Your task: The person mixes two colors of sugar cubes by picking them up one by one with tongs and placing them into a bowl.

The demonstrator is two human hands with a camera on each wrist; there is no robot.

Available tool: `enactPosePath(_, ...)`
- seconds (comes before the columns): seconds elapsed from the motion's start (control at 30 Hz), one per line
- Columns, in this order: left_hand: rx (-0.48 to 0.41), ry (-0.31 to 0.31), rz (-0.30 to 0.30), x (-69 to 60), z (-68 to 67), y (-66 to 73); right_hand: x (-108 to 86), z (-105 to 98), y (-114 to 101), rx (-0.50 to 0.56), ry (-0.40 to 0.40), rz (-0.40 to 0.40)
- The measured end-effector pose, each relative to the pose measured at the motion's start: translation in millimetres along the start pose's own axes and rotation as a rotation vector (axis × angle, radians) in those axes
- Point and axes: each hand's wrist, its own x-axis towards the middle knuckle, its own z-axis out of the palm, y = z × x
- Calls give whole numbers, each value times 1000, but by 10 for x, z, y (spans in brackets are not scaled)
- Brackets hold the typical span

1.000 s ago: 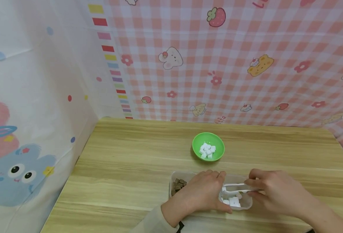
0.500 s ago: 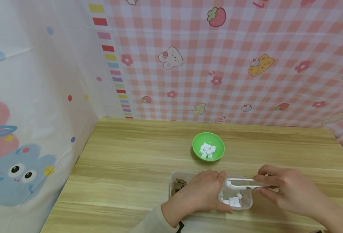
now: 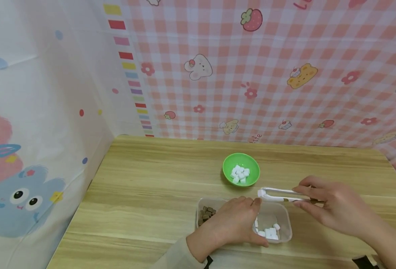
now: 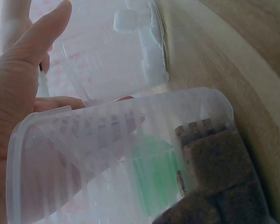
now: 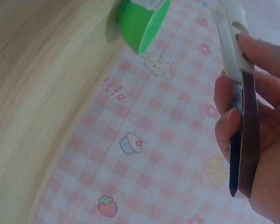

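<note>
My left hand [image 3: 233, 218] lies across the middle of a clear plastic divided box [image 3: 285, 239], thumb on the near side and fingers toward the far side, holding it. Brown cubes [image 3: 207, 214] fill part of the left end; several white cubes [image 3: 270, 233] lie in the right end. My right hand [image 3: 335, 207] grips tongs [image 3: 282, 196] with white tips. Between those tips sits one white cube [image 3: 261, 193], above the box's far rim. Behind the box stands a green bowl [image 3: 228, 177] with several white cubes [image 3: 240, 173]. Its centre is hidden under my left hand.
Everything stands on a wood-grain table [image 3: 144, 186]. A pink checked cloth [image 3: 218, 93] hangs behind it, and a white patterned cloth [image 3: 93, 74] hangs on the left.
The right hand has lifted the tongs out of the box's right end and moved them away toward the back, with a white cube in the tips. The left hand stays in place.
</note>
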Motion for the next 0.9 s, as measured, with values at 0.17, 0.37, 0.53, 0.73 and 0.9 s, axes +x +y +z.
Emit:
enactPosePath(0.17, -9, -4, -6, 1, 1, -6, 150, 69, 36, -38, 44, 42)
enactPosePath(0.37, -15, -13, -1, 9, -1, -10, 287, 182, 104, -85, 95, 111)
enactPosePath(0.53, -16, -15, 6, 12, -5, -11, 345, 307, 172, -109, 105, 147)
enactPosePath(0.73, -14, -27, 3, 14, -8, -9, 338, 449, 235, -62, 106, 176)
enactPosePath(0.9, -21, -27, 3, 13, -10, -19, 317, 459, 248, -42, 118, 198)
